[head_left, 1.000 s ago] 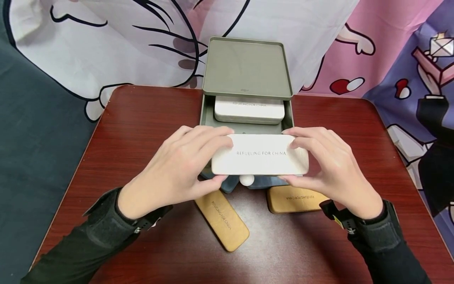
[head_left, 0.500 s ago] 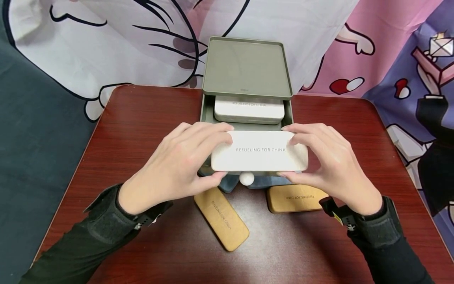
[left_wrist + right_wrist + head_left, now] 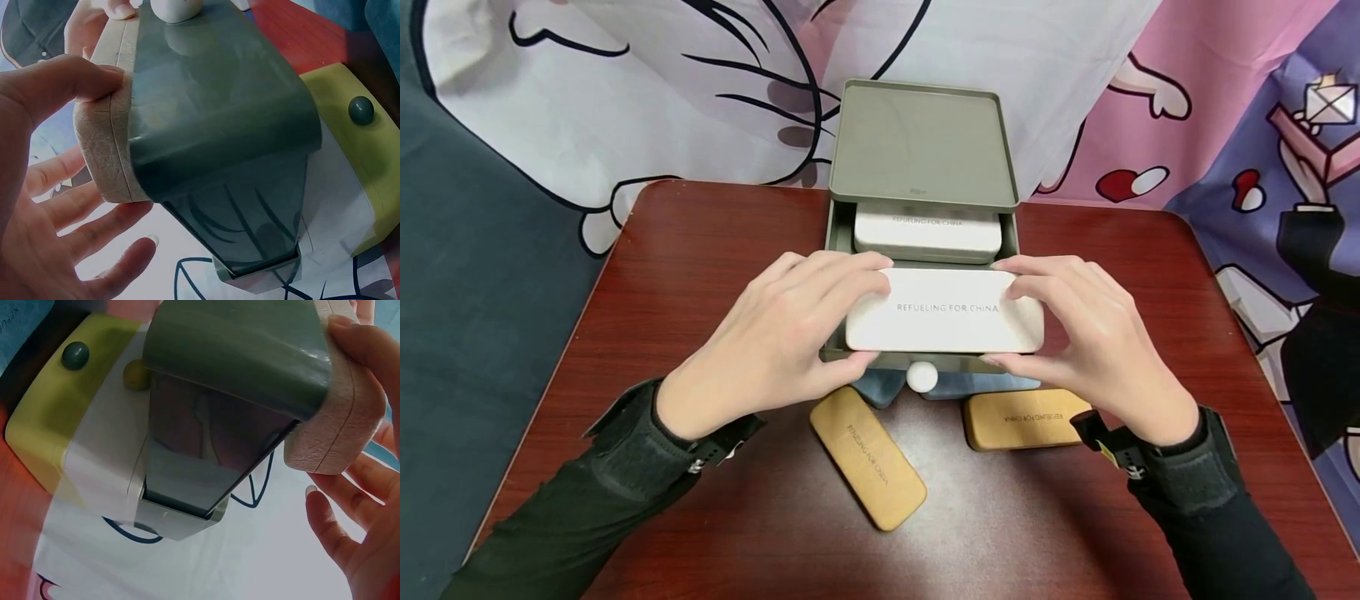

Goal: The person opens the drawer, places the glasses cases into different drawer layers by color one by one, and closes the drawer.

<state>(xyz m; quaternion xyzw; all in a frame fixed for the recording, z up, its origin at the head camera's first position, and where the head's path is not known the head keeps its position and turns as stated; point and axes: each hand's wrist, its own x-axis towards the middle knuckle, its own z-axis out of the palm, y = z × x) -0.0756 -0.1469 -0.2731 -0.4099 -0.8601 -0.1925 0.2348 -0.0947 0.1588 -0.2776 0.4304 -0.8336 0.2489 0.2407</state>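
Note:
Both hands hold a white oblong case (image 3: 945,329) marked "REFUELING FOR CHINA" level by its ends, over the front of a pulled-out green drawer (image 3: 891,362). My left hand (image 3: 782,329) pinches the left end, thumb on the near edge and fingers on the far one; my right hand (image 3: 1086,342) does likewise on the right. Both wrist views show the case's end (image 3: 103,137) just above the drawer wall (image 3: 219,112); whether they touch I cannot tell. A second white case (image 3: 927,237) lies in the back of the drawer, under the cabinet's green top (image 3: 922,146).
A white knob (image 3: 922,377) sticks out from the drawer front. Blue cases (image 3: 977,384) lie partly under it. Nearer on the table are two gold cases, one angled (image 3: 868,462), one crosswise (image 3: 1026,419). A yellow lower drawer (image 3: 50,412) has a green knob (image 3: 75,355).
The held white case has moved away from me and further over the drawer, both hands going with it. More of the drawer's front rim now shows. The other cases stay put.

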